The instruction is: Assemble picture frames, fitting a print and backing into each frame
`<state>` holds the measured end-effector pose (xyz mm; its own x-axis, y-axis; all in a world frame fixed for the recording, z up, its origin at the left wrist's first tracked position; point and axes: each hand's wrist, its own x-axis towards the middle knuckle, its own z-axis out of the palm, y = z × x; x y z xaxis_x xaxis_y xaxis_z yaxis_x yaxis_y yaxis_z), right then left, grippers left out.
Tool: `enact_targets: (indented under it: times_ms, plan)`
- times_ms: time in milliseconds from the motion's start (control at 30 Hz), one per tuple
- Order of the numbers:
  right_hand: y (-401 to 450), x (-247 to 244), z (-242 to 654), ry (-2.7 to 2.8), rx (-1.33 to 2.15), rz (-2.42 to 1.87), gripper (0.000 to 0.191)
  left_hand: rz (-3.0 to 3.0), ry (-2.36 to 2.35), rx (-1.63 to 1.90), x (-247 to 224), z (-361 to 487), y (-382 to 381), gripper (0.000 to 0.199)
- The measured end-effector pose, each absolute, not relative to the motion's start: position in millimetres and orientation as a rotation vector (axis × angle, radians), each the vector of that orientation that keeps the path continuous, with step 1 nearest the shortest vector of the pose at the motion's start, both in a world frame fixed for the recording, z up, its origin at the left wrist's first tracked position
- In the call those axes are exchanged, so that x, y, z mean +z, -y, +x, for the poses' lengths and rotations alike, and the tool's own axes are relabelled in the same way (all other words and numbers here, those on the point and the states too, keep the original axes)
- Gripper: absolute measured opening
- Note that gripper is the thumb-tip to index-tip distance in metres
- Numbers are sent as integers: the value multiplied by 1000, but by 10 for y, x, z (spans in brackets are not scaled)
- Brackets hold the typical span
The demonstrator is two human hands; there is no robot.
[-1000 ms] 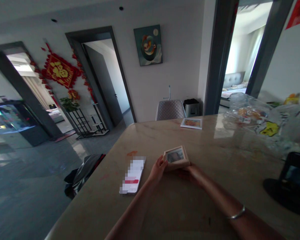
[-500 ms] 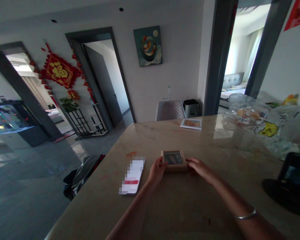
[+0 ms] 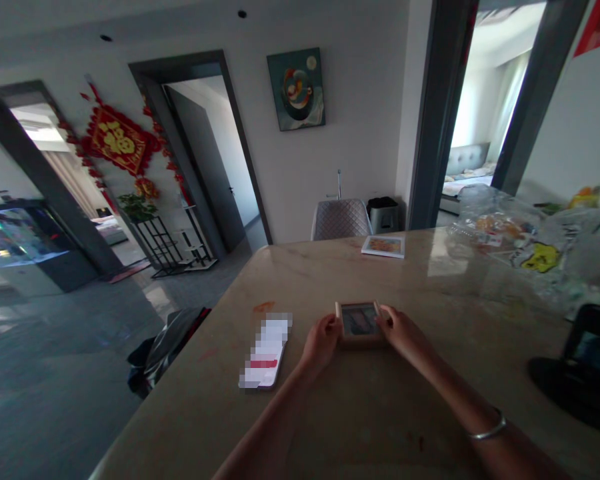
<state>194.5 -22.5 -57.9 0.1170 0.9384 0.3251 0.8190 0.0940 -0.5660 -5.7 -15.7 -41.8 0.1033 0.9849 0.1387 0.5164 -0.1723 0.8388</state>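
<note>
Light brown is the small frame [image 3: 359, 321] in the head view, between two hands at the bench [image 3: 310, 270]; the left hand [image 3: 323, 339] pinches its left side, the right hand [image 3: 401, 328] its right, and a phone [image 3: 267, 350] lies leftward

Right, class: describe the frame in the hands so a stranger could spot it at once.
On the table, look right of the phone. There the left hand and right hand hold the frame between them, one at each side. Its tan rim sets it apart from the white-edged picture near the table's far edge.
</note>
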Motion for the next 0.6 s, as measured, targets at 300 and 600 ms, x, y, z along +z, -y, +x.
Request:
enact_targets:
  times_ms: [300,600]
  plan:
    - [254,-379,1951,1661,113,-1567,58,1868,-1508,1323,-294,-102,156,73]
    - [352,-163,1983,1622,517,-1853,59,1700,-1651,825,-131,-104,284,62]
